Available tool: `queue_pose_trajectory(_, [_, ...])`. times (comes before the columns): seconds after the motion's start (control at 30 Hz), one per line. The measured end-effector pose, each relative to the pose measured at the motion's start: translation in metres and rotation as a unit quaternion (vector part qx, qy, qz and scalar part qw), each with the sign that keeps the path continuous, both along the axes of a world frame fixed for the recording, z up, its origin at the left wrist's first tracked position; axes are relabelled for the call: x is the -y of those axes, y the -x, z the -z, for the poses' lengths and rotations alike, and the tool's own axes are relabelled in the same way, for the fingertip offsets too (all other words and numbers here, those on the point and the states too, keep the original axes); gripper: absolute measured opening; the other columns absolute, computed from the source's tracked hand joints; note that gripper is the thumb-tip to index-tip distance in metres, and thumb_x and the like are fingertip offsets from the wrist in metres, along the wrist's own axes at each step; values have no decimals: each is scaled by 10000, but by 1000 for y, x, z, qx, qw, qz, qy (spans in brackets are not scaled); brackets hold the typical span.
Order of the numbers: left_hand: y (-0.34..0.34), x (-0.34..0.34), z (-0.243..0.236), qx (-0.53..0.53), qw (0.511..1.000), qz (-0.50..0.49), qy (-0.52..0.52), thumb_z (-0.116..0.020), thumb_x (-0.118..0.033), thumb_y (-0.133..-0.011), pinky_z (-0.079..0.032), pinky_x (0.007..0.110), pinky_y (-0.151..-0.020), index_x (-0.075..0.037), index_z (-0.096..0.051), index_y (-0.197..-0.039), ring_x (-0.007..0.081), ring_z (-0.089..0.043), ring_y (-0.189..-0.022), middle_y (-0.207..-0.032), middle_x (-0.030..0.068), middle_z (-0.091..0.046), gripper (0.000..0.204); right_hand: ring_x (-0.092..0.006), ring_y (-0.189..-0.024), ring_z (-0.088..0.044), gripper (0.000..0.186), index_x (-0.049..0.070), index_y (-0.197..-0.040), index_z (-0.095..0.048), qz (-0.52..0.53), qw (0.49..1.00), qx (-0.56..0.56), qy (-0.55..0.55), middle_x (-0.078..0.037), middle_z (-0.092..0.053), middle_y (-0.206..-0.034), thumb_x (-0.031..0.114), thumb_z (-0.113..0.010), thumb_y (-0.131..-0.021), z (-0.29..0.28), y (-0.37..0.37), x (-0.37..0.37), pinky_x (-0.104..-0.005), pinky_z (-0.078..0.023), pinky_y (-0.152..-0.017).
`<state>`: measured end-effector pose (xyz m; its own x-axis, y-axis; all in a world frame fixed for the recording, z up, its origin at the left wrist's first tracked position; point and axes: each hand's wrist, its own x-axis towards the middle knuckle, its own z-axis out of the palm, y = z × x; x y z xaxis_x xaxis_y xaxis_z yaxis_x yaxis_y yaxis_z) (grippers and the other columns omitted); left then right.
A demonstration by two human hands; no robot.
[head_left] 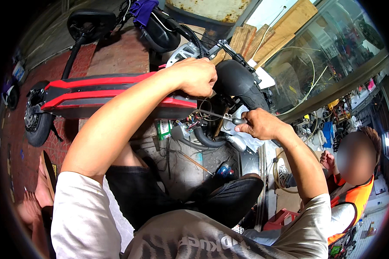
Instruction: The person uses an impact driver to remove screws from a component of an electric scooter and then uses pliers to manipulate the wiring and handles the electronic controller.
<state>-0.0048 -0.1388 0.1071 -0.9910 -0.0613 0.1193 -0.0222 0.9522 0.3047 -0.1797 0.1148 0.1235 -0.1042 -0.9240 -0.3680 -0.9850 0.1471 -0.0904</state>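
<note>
An electric scooter lies before me, its black deck (129, 86) trimmed with red strips. My left hand (196, 77) is closed in a fist over the deck's right end, beside the rear wheel fender (234, 77). Whatever its fingers hold is hidden. Lower and to the right, my right hand (261, 124) is closed around the black thick end of a slim dark rod-like piece (218, 115) with small metal loops on it. That piece reaches left toward loose coloured wires (199, 115) under the deck's end.
A grey box-like part (178, 133) and black tubing (203, 137) sit below the wires. A blue tool (224, 169) lies on the floor between my legs. A person in an orange vest (354, 200) is at right; someone's bare foot (43, 185) shows at left. Wooden boards (263, 34) lean behind.
</note>
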Motion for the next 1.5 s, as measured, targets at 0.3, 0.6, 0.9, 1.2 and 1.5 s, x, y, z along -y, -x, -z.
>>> queue_pose_trajectory(0.3, [-3, 2, 1, 3, 1000, -5, -7, -710, -194, -835, -563, 490, -965, -71, -773, -853, 344, -662, -1168, -1029, 114, -752, 139, -513, -994, -741, 576, -28, -1143, -759, 45, 998, -17, -32, -297, -767, -949, 537, -731, -1038, -9, -13, -6, -577, -584, -876])
queue_pose_trajectory(0.6, [-2, 1, 1, -7, 1000, 0, -4, -702, -201, -831, -567, 487, -956, -63, -779, -844, 345, -663, -1162, -1031, 116, -755, 158, -503, -840, -731, 345, 6, -1061, -709, 47, 997, -53, 17, -255, -726, -795, 346, -760, -1030, 6, -34, -35, -582, -566, -761])
queue_pose_trajectory(0.9, [-4, 1, 0, 5, 1000, -6, 0, -702, -202, -830, -567, 494, -956, -59, -786, -860, 352, -660, -1165, -1049, 124, -755, 168, -405, -742, -769, 271, 13, -1084, -625, -9, 983, -178, 46, -207, -750, -774, 272, -702, -1057, -10, -95, -46, -505, -598, -678])
queue_pose_trajectory(1.2, [-7, -1, -4, 12, 1000, -4, 5, -704, -208, -835, -569, 501, -965, -61, -800, -881, 348, -656, -1181, -1070, 129, -754, 182, -419, -767, -768, 290, 10, -1080, -640, 15, 981, -191, 27, -225, -753, -802, 291, -708, -1057, -13, -94, -46, -519, -592, -695])
queue_pose_trajectory(1.5, [-4, 2, 1, 7, 1000, -2, 2, -707, -226, -847, -558, 493, -980, -74, -796, -884, 336, -653, -1193, -1077, 113, -753, 180, -192, -690, -722, 256, -25, -1020, -687, 291, 908, 301, 27, -101, -743, -774, 216, -748, -1080, 22, -21, -44, -353, -555, -629])
